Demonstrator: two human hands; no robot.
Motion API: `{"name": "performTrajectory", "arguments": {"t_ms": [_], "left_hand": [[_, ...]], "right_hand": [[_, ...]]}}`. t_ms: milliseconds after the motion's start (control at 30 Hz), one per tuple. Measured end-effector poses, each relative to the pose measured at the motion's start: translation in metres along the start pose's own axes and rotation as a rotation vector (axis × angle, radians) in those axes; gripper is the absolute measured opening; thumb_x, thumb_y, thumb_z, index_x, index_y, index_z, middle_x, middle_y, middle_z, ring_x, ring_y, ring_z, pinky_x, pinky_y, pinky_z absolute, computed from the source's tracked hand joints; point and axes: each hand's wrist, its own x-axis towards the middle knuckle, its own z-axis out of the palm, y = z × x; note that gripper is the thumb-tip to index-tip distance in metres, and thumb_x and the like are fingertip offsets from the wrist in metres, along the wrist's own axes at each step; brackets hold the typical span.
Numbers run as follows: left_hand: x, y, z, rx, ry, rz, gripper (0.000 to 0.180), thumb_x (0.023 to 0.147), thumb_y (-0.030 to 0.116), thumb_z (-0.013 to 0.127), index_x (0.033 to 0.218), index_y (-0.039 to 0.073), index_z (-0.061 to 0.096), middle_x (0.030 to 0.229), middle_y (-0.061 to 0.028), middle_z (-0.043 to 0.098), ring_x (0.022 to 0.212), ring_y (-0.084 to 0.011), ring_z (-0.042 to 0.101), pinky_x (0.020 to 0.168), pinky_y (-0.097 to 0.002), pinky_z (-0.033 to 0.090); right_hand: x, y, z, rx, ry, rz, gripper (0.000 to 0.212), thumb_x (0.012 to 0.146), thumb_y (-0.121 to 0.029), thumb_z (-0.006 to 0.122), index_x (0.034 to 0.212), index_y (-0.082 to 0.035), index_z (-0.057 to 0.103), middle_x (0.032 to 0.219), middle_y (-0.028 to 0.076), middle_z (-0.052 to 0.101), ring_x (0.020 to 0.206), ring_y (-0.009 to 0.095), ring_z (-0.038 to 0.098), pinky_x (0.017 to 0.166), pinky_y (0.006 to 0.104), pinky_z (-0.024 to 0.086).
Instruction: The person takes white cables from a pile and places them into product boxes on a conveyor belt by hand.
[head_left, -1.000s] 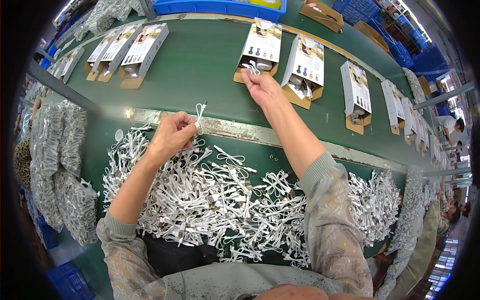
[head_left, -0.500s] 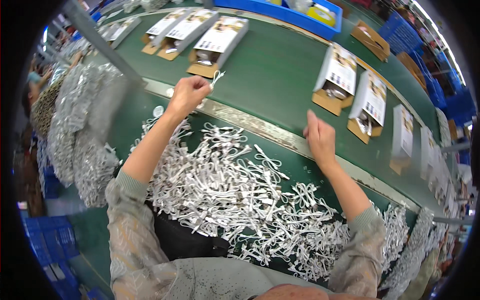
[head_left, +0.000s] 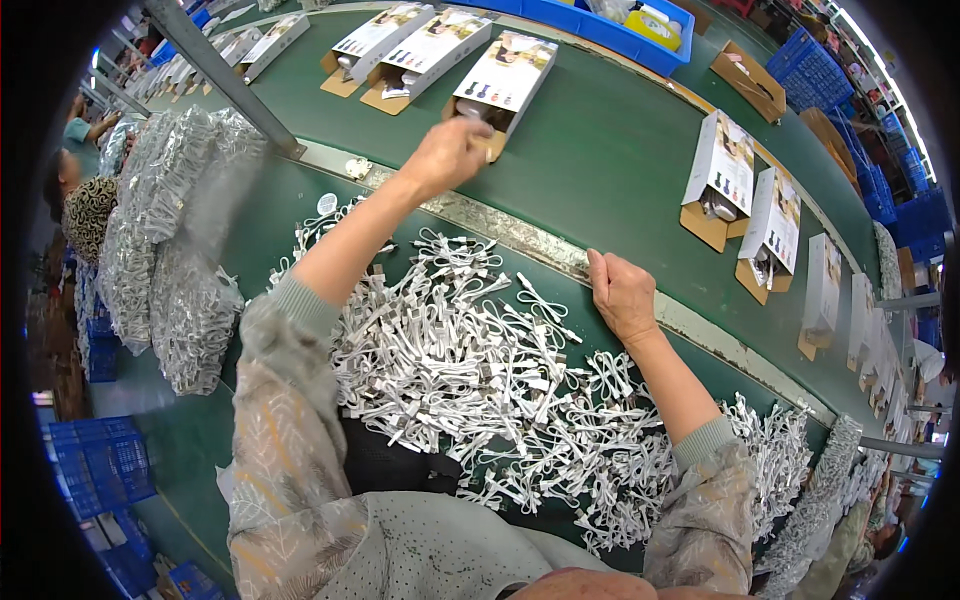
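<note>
My left hand [head_left: 448, 157] is at the open near end of a white printed box [head_left: 512, 72] on the green conveyor belt. Its fingers are curled against the brown flap and blurred; whatever they hold is hidden. My right hand [head_left: 624, 298] rests closed at the belt's worn metal edge [head_left: 540, 245], thumb raised, with nothing visible in it. Between my forearms lies a large heap of bundled white USB cables [head_left: 450, 350] on the green table.
More open-ended boxes [head_left: 725, 160] stand along the belt on both sides. A blue bin [head_left: 600, 35] sits beyond it. Plastic-wrapped cable bundles [head_left: 165, 240] are piled at left, beside a slanting metal post [head_left: 220, 75]. A black bag [head_left: 395, 465] lies near my body.
My left hand, which held a looped white cable, has moved right and forward to the box opening. My right hand has drawn back slightly to the belt edge. The boxes have shifted right.
</note>
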Motion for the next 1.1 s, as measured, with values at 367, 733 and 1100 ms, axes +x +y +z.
{"name": "performTrajectory", "arguments": {"t_ms": [367,733,1100], "left_hand": [[-0.100,0.012,-0.043,0.146,-0.485,-0.050,0.019,0.071,0.013,0.063,0.086,0.002,0.065,0.076,-0.0132,0.064,0.072,-0.0253,0.061,0.068,-0.0351,0.048],[-0.077,-0.001,-0.067,-0.525,-0.488,-0.378,0.015,0.084,0.016,0.064,0.085,0.001,0.064,0.068,0.0017,0.057,0.059,-0.0049,0.051,0.054,-0.0194,0.042],[0.036,-0.025,0.034,-0.632,0.432,-0.492,0.012,0.076,0.009,0.061,0.079,-0.002,0.066,0.065,-0.0070,0.064,0.057,-0.0114,0.062,0.051,-0.0238,0.051]], "right_hand": [[-0.004,-0.002,0.002,-0.070,0.010,-0.014,0.036,0.089,-0.025,0.054,0.059,-0.005,0.050,0.057,0.014,0.054,0.053,0.034,0.055,0.049,0.0410,0.044],[0.000,-0.002,0.002,-0.063,-0.004,0.001,0.036,0.089,-0.025,0.054,0.059,-0.005,0.051,0.058,0.015,0.054,0.053,0.034,0.055,0.049,0.0416,0.044],[-0.003,0.000,0.000,-0.036,0.020,-0.001,0.034,0.087,-0.022,0.056,0.059,-0.004,0.052,0.058,0.015,0.054,0.052,0.034,0.054,0.048,0.0410,0.043]]}}
